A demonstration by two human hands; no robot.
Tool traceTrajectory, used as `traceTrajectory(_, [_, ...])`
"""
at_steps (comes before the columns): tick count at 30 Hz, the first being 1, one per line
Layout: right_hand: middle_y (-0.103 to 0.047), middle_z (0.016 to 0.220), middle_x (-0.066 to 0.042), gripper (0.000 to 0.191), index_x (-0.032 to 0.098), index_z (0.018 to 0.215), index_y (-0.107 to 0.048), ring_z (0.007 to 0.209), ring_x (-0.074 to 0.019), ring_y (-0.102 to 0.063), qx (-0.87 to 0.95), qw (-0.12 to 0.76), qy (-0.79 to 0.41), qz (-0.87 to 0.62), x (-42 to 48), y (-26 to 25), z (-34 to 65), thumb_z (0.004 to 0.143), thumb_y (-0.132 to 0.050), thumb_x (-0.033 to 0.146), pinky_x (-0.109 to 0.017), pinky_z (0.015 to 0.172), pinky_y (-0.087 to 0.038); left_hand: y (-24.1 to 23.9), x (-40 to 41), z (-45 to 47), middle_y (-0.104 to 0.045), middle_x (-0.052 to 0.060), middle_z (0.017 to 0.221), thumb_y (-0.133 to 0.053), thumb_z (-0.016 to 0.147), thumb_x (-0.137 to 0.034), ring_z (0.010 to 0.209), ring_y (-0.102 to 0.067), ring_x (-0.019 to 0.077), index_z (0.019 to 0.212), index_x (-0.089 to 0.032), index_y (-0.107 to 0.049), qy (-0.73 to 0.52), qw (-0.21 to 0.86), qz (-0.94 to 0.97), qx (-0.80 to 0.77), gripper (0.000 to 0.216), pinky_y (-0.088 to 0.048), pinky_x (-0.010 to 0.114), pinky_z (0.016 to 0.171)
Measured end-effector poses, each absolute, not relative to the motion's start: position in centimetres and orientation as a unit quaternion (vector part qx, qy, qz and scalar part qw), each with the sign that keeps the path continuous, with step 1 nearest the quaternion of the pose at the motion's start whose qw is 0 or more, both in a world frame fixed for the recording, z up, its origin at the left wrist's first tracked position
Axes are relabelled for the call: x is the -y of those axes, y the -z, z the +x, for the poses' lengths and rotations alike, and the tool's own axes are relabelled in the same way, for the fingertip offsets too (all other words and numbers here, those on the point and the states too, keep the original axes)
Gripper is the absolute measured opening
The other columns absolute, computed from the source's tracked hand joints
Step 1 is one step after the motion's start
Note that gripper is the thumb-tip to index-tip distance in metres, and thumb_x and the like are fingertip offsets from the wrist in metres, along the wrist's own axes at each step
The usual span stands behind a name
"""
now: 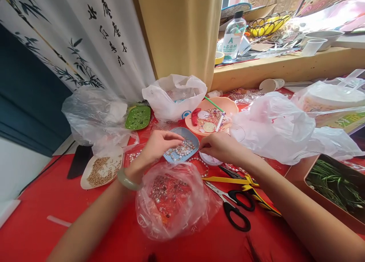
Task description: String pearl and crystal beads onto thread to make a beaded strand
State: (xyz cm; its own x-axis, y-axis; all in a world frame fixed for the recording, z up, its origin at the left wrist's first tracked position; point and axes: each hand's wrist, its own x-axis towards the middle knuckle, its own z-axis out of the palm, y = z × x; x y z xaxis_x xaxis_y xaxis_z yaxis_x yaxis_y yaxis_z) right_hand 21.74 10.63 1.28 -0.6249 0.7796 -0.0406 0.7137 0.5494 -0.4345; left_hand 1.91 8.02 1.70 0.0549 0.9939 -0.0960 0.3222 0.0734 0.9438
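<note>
My left hand (159, 143), a pale green bangle on its wrist, reaches over a small blue dish (182, 148) full of pearl and metal beads, its fingertips bent down together into the beads. My right hand (219, 147) hovers at the dish's right edge, fingers pinched together above a round white lid (209, 161); what it pinches is too small to see. A clear plastic bag of beads (171, 199) lies just in front of both hands.
On the red cloth: a white dish of gold beads (101, 170), green dish (138, 117), pink bowl of trinkets (211, 115), black scissors (235, 207), yellow-handled pliers (242, 182), several plastic bags, and a box of green wire (333, 186). A cluttered wooden ledge runs behind.
</note>
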Motion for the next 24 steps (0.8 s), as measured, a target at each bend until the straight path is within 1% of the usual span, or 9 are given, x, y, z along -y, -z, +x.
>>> traceTrajectory(5, [-0.070,0.076,-0.005,0.019,0.017,0.074,-0.071,0.064,-0.0158,-0.060,0.872,0.060,-0.188,-0.449,-11.5,-0.7,22.6,0.071,-0.053,0.012,-0.024,0.057,-0.040,-3.3,-7.5,-1.2,-0.069,0.003,0.067,-0.074,0.055,-0.019,0.067,-0.063,0.0135,0.072,-0.013,-0.068,-0.504,0.500,0.421,-0.564,0.019,-0.049,0.026,0.071])
traceTrajectory(7, [-0.069,0.087,-0.007,0.021,0.017,0.088,-0.070,0.071,-0.0173,-0.060,0.877,0.076,-0.176,-0.440,-11.0,-1.1,22.1,0.072,-0.057,0.019,-0.026,0.061,-0.041,-3.5,-7.0,-1.3,-0.069,0.003,0.068,-0.074,0.056,-0.019,0.067,-0.063,0.0133,0.072,-0.013,-0.068,-0.507,0.496,0.425,-0.563,0.018,-0.049,0.026,0.071])
traceTrajectory(9, [-0.067,0.094,-0.010,0.035,0.015,0.106,-0.063,0.074,-0.0183,-0.060,0.881,0.125,-0.168,-0.423,-10.0,-1.8,21.2,0.074,-0.060,0.028,-0.028,0.064,-0.041,-3.5,-6.3,-0.6,-0.069,0.004,0.068,-0.073,0.057,-0.020,0.066,-0.062,0.0133,0.071,-0.013,-0.069,-0.472,0.483,0.473,-0.566,0.016,-0.049,0.026,0.069])
traceTrajectory(10, [-0.067,0.093,-0.010,0.039,0.015,0.110,-0.061,0.073,-0.0176,-0.059,0.879,0.159,-0.178,-0.412,-9.5,-2.2,20.6,0.075,-0.060,0.031,-0.027,0.063,-0.041,-3.5,-5.9,-0.1,-0.069,0.004,0.068,-0.073,0.058,-0.021,0.065,-0.062,0.0135,0.071,-0.013,-0.070,-0.446,0.476,0.502,-0.568,0.015,-0.048,0.026,0.067])
traceTrajectory(13, [-0.067,0.076,-0.003,0.025,0.016,0.101,-0.064,0.062,-0.0120,-0.058,0.867,0.207,-0.268,-0.366,-7.9,-3.1,19.2,0.080,-0.054,0.027,-0.022,0.056,-0.040,-3.5,-5.0,1.5,-0.070,0.003,0.069,-0.070,0.062,-0.022,0.065,-0.062,0.0147,0.072,-0.015,-0.071,-0.396,0.468,0.551,-0.566,0.013,-0.048,0.026,0.065])
traceTrajectory(16, [-0.068,0.073,-0.001,0.018,0.016,0.086,-0.067,0.063,-0.0103,-0.059,0.863,0.209,-0.307,-0.343,-7.7,-3.3,19.2,0.082,-0.050,0.020,-0.020,0.057,-0.040,-3.7,-4.5,1.6,-0.070,0.003,0.070,-0.070,0.063,-0.022,0.067,-0.062,0.0152,0.073,-0.015,-0.071,-0.413,0.468,0.550,-0.555,0.013,-0.048,0.026,0.065])
traceTrajectory(18, [-0.069,0.075,-0.001,0.018,0.017,0.082,-0.068,0.065,-0.0110,-0.060,0.869,0.198,-0.286,-0.353,-8.3,-3.2,19.9,0.081,-0.050,0.017,-0.021,0.060,-0.041,-4.0,-4.4,0.8,-0.070,0.004,0.070,-0.071,0.062,-0.023,0.067,-0.063,0.0151,0.073,-0.015,-0.071,-0.450,0.461,0.527,-0.554,0.014,-0.049,0.026,0.064])
traceTrajectory(21, [-0.068,0.070,-0.002,0.019,0.017,0.077,-0.069,0.061,-0.0127,-0.059,0.884,0.160,-0.224,-0.377,-9.3,-2.9,21.1,0.079,-0.050,0.017,-0.024,0.058,-0.040,-4.3,-4.2,-0.4,-0.070,0.003,0.070,-0.071,0.062,-0.021,0.068,-0.063,0.0142,0.074,-0.016,-0.070,-0.518,0.447,0.475,-0.553,0.013,-0.049,0.025,0.067])
traceTrajectory(24, [-0.067,0.070,-0.004,0.017,0.017,0.085,-0.068,0.059,-0.0150,-0.058,0.894,0.142,-0.143,-0.400,-9.2,-2.9,21.2,0.077,-0.053,0.019,-0.026,0.055,-0.038,-4.2,-3.9,-0.5,-0.070,0.002,0.069,-0.071,0.062,-0.020,0.067,-0.064,0.0133,0.073,-0.016,-0.070,-0.525,0.435,0.472,-0.559,0.012,-0.050,0.024,0.067])
